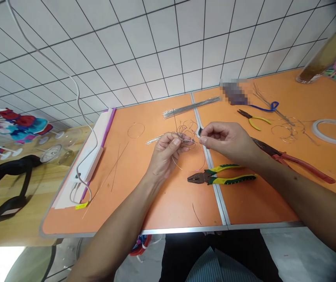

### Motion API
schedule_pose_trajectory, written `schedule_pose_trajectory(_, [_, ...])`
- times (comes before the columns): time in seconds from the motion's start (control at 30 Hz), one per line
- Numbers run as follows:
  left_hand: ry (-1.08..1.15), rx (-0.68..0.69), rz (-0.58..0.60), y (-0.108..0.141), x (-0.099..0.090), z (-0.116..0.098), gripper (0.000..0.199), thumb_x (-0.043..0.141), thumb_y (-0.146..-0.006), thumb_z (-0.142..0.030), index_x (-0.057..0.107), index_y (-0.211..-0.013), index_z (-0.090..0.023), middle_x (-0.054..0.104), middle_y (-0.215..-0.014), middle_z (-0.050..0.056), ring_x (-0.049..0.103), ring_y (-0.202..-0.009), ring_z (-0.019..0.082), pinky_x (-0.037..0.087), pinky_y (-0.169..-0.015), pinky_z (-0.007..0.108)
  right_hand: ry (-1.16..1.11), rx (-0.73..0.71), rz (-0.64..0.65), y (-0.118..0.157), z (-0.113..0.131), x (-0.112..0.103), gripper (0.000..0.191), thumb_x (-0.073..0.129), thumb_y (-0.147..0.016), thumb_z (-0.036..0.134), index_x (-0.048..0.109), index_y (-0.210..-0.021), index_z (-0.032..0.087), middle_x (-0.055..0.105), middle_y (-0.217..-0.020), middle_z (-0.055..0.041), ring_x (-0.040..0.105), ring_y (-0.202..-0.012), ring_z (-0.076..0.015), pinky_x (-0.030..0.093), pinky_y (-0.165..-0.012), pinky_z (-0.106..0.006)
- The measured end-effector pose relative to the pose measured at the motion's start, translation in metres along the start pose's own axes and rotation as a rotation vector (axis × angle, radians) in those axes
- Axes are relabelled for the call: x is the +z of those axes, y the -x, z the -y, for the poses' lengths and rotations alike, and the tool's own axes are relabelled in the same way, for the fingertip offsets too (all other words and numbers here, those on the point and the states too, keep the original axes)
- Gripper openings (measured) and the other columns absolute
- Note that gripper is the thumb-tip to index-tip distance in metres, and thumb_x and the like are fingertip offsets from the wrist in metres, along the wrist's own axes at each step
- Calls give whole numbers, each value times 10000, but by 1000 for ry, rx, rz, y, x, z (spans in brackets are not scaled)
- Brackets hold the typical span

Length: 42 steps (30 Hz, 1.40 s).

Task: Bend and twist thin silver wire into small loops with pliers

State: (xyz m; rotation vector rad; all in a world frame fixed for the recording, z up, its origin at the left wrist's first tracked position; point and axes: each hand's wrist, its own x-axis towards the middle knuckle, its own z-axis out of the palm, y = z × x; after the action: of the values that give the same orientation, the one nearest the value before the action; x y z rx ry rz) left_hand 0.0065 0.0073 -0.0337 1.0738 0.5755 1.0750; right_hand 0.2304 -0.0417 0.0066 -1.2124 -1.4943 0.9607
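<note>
My left hand (166,152) is closed in a pinch on thin metal wire bent into several loops (189,126), which stick out above its fingertips. A larger round of the same wire hangs below the fingers, a few tiny pink spots on its lower part. Close by on the right, my right hand (229,137) has thumb and forefinger pressed together at the edge of the loops; what lies between them is too small to make out. Under the hands, combination pliers (232,179) with yellow and green handles lie across the table seam.
Behind the hands lies a bundle of straight wires (191,107). Red-handled pliers (305,162), small yellow pliers (254,119) and a white ring (316,131) lie to the right. A wire ring (136,138) and a power strip (90,170) lie left. A bottle (317,58) stands far right.
</note>
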Motion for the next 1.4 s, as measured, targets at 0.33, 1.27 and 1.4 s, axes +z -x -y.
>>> schedule_pose_trajectory(0.33, [-41,43,51,2,4,-1,402,1000,-869,-497,721,-891,-209,811,-996,26,839,-907,175,670,-814,280,-8,23,-108,-3,8,-6,333,881,-953,560,752,-873,263,760,-866,-32,657,-739,-180,551,-692,-342])
schedule_pose_trajectory(1.27, [-234,146,102,7,6,-1,322,915,-964,-508,787,-910,-217,846,-1041,77,830,-976,223,674,-822,344,-4,-27,-106,-2,13,-3,152,853,-933,367,766,-851,273,698,-777,2,610,-678,-166,546,-653,-360])
schedule_pose_trajectory(1.4, [-204,118,113,8,5,-1,300,916,-968,-475,782,-922,-211,862,-1109,81,836,-922,201,684,-823,339,-9,-28,-135,-3,11,-4,149,858,-920,363,761,-852,273,712,-790,-1,607,-665,-162,547,-642,-359])
